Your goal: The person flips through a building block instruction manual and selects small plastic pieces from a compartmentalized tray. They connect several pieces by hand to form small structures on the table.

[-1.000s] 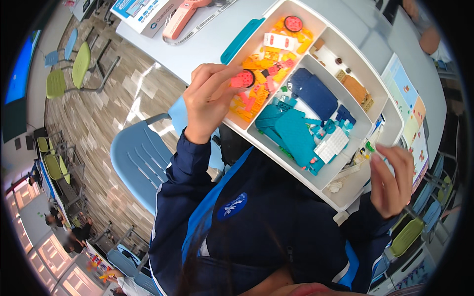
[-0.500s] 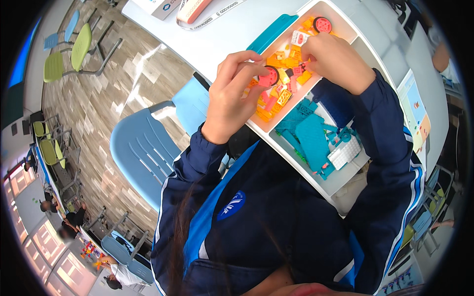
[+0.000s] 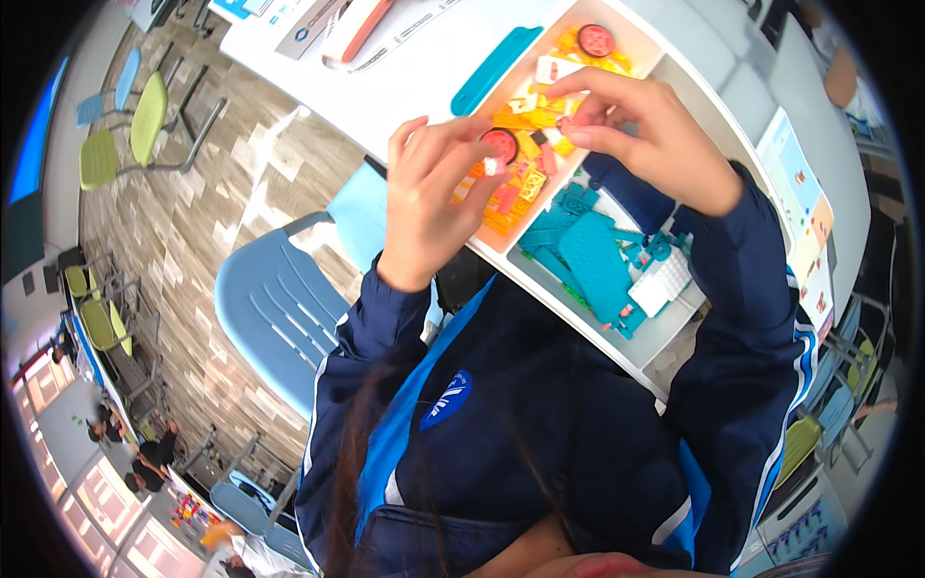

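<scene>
A white tray (image 3: 509, 262) with compartments holds building bricks at the table's edge in front of me. Over its upper compartment, full of yellow, orange and pink bricks (image 3: 532, 181), both of my hands hover. My left hand (image 3: 429, 188) pinches a small white brick (image 3: 493, 167) between thumb and forefinger, beside a red wheel (image 3: 499, 145). Between the thumb and a fingertip of my right hand (image 3: 650, 130) shows a small pink brick (image 3: 566, 124), partly hidden. Another red wheel (image 3: 595, 40) lies at the compartment's far end.
Teal bricks (image 3: 590, 260) and a white plate piece (image 3: 661, 284) fill the lower compartment. A teal lid-like strip (image 3: 496, 69) lies left of the tray. Blue chair (image 3: 279, 299) at left; booklet (image 3: 798, 183) at right. People sit at a far table.
My right hand has lifted out of the bricks, its fingers spread wider. My left hand has shifted slightly left, and a small white brick now shows in it. The view has shifted slightly.
</scene>
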Motion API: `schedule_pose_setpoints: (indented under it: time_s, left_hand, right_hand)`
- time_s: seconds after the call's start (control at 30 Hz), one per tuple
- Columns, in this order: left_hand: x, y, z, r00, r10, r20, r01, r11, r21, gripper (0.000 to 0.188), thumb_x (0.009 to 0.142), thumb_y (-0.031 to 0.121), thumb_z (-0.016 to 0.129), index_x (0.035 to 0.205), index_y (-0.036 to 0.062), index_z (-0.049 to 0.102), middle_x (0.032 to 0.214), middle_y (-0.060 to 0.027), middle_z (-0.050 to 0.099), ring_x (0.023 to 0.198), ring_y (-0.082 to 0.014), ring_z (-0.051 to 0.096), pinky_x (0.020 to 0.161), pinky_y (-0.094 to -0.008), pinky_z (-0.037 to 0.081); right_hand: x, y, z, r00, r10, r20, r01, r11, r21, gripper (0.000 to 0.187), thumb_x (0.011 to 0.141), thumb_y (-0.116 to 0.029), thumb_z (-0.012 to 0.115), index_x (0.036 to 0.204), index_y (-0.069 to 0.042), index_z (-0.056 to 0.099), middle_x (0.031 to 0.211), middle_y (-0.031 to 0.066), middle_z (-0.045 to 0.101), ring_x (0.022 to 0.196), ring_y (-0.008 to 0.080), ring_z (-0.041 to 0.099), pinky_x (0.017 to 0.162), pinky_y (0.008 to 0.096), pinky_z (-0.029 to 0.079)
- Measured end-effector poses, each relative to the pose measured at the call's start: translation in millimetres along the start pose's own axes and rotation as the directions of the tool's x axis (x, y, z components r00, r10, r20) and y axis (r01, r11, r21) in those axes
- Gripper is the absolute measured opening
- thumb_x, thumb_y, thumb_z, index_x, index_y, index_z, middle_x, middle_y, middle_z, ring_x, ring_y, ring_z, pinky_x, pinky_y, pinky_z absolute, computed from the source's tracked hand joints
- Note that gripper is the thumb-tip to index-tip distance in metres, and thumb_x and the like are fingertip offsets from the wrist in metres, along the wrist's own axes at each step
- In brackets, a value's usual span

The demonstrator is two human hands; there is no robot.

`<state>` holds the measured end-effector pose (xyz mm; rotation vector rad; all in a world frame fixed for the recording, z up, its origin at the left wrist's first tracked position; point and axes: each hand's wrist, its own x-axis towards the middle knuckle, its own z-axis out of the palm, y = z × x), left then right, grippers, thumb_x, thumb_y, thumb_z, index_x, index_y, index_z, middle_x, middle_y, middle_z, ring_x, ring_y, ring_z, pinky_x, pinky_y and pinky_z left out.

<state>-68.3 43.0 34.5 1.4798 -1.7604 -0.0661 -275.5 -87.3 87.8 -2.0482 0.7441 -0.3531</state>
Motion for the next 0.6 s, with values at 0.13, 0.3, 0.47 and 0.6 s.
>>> schedule_pose_setpoints:
  time_s: [0.13,0.3,0.47,0.6]
  left_hand:
    - [-14,28,-17,0.996,-0.079,0.034,0.082,0.992,-0.099,0.025,0.067,0.004,0.084,0.088,0.0076,0.07,0.09,-0.0018,0.072,0.081,-0.0185,0.067,0.099,-0.0441,0.04]
    - [-5,72,-26,0.995,-0.053,0.082,0.068,0.981,-0.181,0.027,0.065,0.009,0.087,0.087,0.0054,0.071,0.085,-0.0027,0.073,0.076,-0.0161,0.067,0.098,-0.0411,0.041]
    - [1,125,2,0.973,0.078,0.215,0.012,0.921,-0.389,0.022,0.065,0.0,0.081,0.085,0.0029,0.072,0.083,-0.0066,0.073,0.082,-0.0195,0.068,0.103,-0.0469,0.036]
    - [-3,168,20,0.936,0.215,0.28,-0.063,0.882,-0.468,0.02,0.066,0.0,0.079,0.085,0.0044,0.073,0.089,-0.0053,0.073,0.091,-0.021,0.069,0.105,-0.0467,0.035]
  right_hand:
    - [-64,-25,-32,0.97,-0.198,-0.142,0.179,0.974,-0.137,0.017,0.09,-0.003,0.062,0.104,0.0,0.071,0.091,0.0113,0.068,0.086,0.0197,0.064,0.078,0.0285,0.048]
    - [-184,-60,-79,0.906,-0.091,-0.413,0.071,0.996,-0.063,0.02,0.086,-0.007,0.069,0.103,0.001,0.063,0.096,0.0153,0.068,0.091,0.0264,0.06,0.086,0.0364,0.045]
    - [-267,-63,-45,0.736,0.05,-0.676,0.107,0.976,0.189,0.018,0.084,0.0,0.07,0.096,0.002,0.056,0.097,0.0231,0.068,0.09,0.0263,0.067,0.082,0.036,0.051]
    - [-325,-39,-6,0.706,0.044,-0.707,0.163,0.961,0.223,0.021,0.089,-0.005,0.069,0.104,0.002,0.057,0.099,0.0298,0.068,0.094,0.032,0.069,0.087,0.0408,0.053]
